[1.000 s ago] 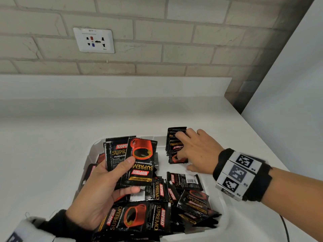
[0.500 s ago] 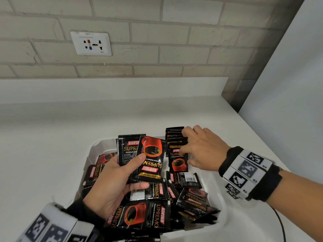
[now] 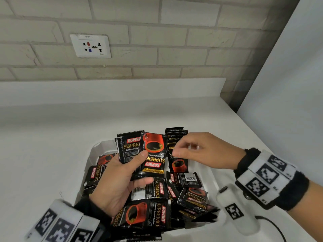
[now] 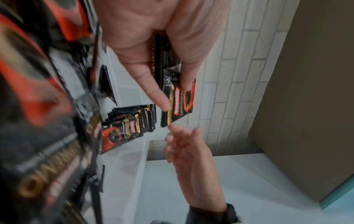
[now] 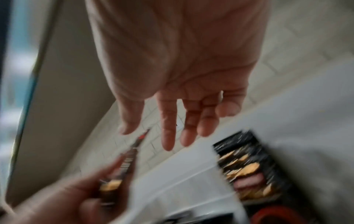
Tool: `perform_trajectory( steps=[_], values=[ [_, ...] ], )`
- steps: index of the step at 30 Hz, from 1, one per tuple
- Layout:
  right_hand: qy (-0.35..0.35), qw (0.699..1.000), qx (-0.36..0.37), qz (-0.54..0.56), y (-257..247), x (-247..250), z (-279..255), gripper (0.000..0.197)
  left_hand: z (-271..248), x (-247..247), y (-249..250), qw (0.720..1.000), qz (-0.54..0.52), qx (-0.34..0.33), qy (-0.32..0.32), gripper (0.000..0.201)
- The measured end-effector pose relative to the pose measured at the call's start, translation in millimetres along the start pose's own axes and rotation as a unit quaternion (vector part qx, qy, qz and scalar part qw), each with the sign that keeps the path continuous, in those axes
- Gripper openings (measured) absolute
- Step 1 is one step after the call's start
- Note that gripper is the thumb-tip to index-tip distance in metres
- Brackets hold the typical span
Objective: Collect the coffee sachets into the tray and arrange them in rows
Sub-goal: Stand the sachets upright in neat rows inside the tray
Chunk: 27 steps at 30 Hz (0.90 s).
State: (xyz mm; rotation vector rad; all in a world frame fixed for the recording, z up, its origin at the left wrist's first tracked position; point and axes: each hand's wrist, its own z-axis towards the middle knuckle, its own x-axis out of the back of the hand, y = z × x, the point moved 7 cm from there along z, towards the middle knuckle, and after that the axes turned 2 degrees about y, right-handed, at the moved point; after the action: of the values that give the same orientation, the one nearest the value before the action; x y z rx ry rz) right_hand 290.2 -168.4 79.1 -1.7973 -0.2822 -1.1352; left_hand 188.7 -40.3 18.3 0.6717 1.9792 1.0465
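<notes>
A white tray (image 3: 93, 151) on the counter holds a loose pile of black and red coffee sachets (image 3: 152, 215). At its far right end a row of sachets (image 3: 176, 135) stands on edge. My left hand (image 3: 118, 179) grips two sachets (image 3: 153, 154) above the pile, thumb across their fronts; the left wrist view shows the held sachets (image 4: 178, 97) between thumb and fingers. My right hand (image 3: 201, 151) hovers empty just right of them, fingers loosely extended toward their edge. In the right wrist view the right hand (image 5: 168, 121) is open, apart from the blurred held sachets (image 5: 130, 153).
The tray sits on a white counter (image 3: 52, 137) against a brick wall with a power socket (image 3: 90, 45). A white panel (image 3: 288, 84) rises at the right. A black cable (image 3: 272, 224) lies near the tray's right front corner.
My right hand lifted off the standing row and came left toward the held sachets. My left hand carried its sachets up and to the right.
</notes>
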Motion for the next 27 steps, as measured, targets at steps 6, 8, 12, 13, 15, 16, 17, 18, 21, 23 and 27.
perform_trajectory(
  steps=[6, 8, 12, 13, 15, 16, 17, 18, 21, 23, 27],
  values=[
    [0.023, 0.972, -0.055, 0.229, -6, -21, -1, 0.016, -3, -19, 1, 1.0, -0.018, -0.004, -0.012, 0.033],
    [0.056, 0.942, -0.092, 0.319, 2, -21, -2, 0.015, -4, -19, 0, 1.0, -0.018, -0.003, -0.014, 0.031],
    [0.134, 0.862, -0.124, 0.474, 19, 7, -1, 0.013, -4, -9, -1, 1.0, -0.015, 0.003, -0.013, 0.018],
    [0.156, 0.861, -0.12, 0.469, 23, 17, -1, 0.012, -4, -5, 0, 1.0, -0.021, 0.006, -0.009, 0.016],
    [0.185, 0.906, -0.101, 0.367, 30, 36, 1, 0.016, -4, 4, 2, 0.999, -0.035, 0.012, 0.006, 0.017],
    [0.19, 0.94, -0.086, 0.271, 32, 43, 2, 0.018, -3, 8, 3, 0.999, -0.042, 0.012, 0.014, 0.017],
    [0.184, 0.966, -0.071, 0.165, 32, 47, 3, 0.019, -3, 12, 5, 0.999, -0.047, 0.011, 0.021, 0.018],
    [0.168, 0.982, -0.055, 0.073, 32, 48, 5, 0.02, -2, 15, 7, 0.998, -0.049, 0.008, 0.027, 0.017],
    [0.104, 0.991, -0.028, -0.078, 29, 40, 10, 0.023, -3, 21, 13, 0.998, -0.043, -0.003, 0.036, 0.016],
    [0.064, 0.989, -0.02, -0.134, 27, 30, 16, 0.026, -4, 21, 14, 0.999, -0.041, -0.003, 0.028, 0.017],
    [-0.025, 0.974, -0.008, -0.225, 26, 4, 29, 0.025, -6, 20, 11, 1.0, -0.019, -0.001, 0.002, 0.023]
  ],
)
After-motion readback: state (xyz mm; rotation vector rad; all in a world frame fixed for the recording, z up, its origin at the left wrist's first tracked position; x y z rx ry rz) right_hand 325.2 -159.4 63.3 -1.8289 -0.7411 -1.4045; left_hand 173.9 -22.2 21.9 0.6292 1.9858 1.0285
